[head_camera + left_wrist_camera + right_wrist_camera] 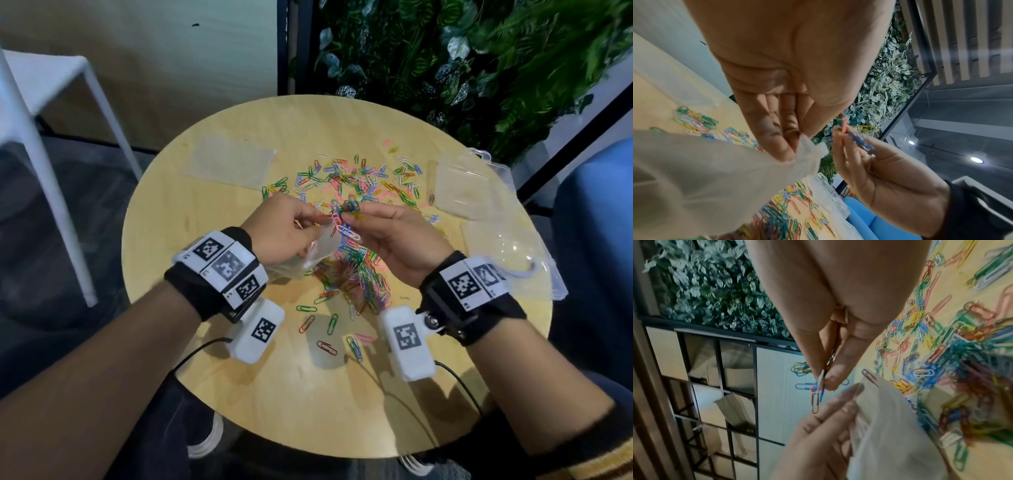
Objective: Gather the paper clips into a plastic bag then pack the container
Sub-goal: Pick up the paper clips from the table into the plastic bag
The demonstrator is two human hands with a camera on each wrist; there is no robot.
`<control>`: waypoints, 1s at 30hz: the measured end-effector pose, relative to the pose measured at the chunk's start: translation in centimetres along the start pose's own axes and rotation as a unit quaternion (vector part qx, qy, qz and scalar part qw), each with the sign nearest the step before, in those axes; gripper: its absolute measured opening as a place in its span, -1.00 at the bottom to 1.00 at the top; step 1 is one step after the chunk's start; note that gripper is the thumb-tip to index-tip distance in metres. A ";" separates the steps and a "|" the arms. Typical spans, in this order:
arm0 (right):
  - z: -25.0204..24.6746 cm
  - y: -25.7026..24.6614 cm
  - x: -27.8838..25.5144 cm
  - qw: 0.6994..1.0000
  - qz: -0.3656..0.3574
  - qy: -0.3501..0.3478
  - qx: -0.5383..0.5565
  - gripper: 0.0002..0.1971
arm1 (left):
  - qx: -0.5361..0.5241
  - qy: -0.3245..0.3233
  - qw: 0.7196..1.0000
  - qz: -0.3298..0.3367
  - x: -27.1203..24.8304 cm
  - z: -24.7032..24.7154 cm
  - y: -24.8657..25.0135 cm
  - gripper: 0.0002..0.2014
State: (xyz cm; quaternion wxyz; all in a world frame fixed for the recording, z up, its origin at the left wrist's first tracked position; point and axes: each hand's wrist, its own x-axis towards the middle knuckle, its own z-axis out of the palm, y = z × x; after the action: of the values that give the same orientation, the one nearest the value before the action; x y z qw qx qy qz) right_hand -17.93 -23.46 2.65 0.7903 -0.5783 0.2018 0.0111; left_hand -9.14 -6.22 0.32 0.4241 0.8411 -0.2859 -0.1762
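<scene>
Coloured paper clips (356,178) lie scattered over the round wooden table (239,394), with a denser pile (359,274) below my hands. My left hand (291,226) pinches the rim of a small clear plastic bag (320,251), also seen in the left wrist view as the plastic bag (725,170) and in the right wrist view as the bag (890,426). My right hand (383,233) pinches a tangled bunch of clips (344,219) just above the bag's mouth; the bunch (818,389) hangs from its fingertips (830,379). Clear plastic containers (466,185) sit at the table's right.
More empty clear bags (233,164) lie flat at the table's back left. A clear lid or tray (507,257) rests by the right edge. A white chair (44,102) stands left, a plant wall (462,68) behind, a blue seat (596,222) right.
</scene>
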 end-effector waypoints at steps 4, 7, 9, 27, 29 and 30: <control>0.3 1.2 0.3 1.000 -0.001 0.011 -0.022 -0.76 | -0.003 0.012 1.000 -0.002 0.2 0.5 0.0 -0.79; 0.6 1.7 0.5 0.995 -0.018 0.019 -0.092 -0.82 | -0.013 0.015 1.000 0.002 0.1 0.5 0.1 -0.71; 0.7 1.8 0.6 0.986 -0.035 0.039 -0.158 -0.86 | -0.019 0.023 1.000 0.002 0.0 0.4 0.2 -0.75; 1.3 2.2 0.3 0.980 0.046 -0.042 -0.190 -0.72 | -0.017 0.020 1.000 0.005 -0.2 1.3 0.5 -0.80; 1.4 2.3 0.2 0.988 0.041 -0.054 -0.136 -0.70 | -0.022 0.028 0.999 0.011 -0.2 1.2 0.6 -0.80; 1.1 2.5 0.5 0.986 0.018 -0.037 -0.162 -0.70 | -0.029 0.029 0.999 0.012 -0.2 1.1 0.6 -0.80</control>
State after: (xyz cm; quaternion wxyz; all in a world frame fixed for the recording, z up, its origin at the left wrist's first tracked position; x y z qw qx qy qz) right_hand -17.76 -21.69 0.50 0.6928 -0.6943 0.1780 0.0792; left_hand -10.09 -7.06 0.23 0.4586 0.8297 -0.2780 -0.1549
